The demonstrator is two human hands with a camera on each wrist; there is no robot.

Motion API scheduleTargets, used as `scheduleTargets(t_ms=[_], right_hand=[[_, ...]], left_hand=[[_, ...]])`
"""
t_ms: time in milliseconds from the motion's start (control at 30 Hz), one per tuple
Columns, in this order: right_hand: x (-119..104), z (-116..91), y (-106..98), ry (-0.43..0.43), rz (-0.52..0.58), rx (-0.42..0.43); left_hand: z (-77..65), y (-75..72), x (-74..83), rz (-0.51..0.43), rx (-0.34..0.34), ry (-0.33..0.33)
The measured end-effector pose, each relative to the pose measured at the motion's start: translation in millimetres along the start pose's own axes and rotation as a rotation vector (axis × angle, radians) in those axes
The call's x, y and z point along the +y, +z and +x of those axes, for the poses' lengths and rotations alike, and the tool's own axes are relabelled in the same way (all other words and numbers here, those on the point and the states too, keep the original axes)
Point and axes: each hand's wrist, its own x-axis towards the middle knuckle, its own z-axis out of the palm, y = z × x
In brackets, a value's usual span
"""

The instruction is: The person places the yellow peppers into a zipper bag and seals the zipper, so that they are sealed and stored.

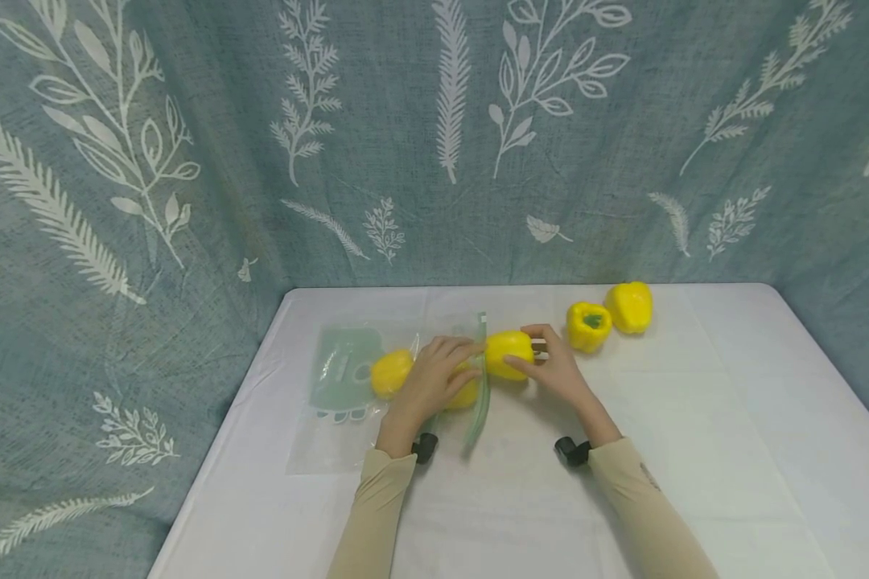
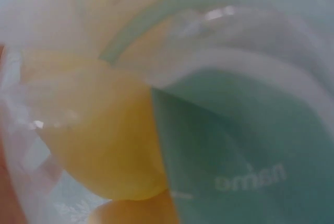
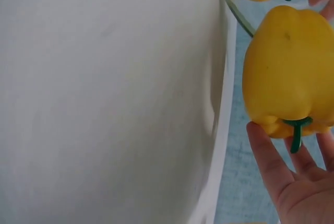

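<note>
A clear zip bag (image 1: 300, 450) with a green printed panel and green top strip lies on the table, its mouth facing right. Inside are a yellow bell pepper (image 1: 389, 375) at the left and another yellow bell pepper (image 1: 465, 396), partly covered by my left hand (image 1: 434, 376). That hand holds the bag near its mouth, fingers toward the green strip. My right hand (image 1: 556, 368) grips a third yellow bell pepper (image 1: 508, 355) by its stem end, the blunt end right at the bag's mouth. In the left wrist view, a pepper (image 2: 115, 151) shows through hazy plastic.
Two more yellow bell peppers, one with its green stem toward me (image 1: 589, 326) and one behind it (image 1: 630, 307), sit at the back right of the white-covered table (image 1: 695, 450). A blue-green leaf-patterned curtain (image 1: 420, 145) hangs behind and at the sides.
</note>
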Motion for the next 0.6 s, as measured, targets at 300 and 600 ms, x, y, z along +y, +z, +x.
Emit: scheduleTargets(t_ms=[300,600], right_hand=[[-3.1,2.4,7.7,0.054,-0.002,0.020],[-6.6,4.6,15.7,0.057,0.015,0.026]], left_hand=[[0.9,0.0,0.1,-0.008,0.006,0.010],[-0.6,1.4,-1.2,-0.017,0.016,0.023]])
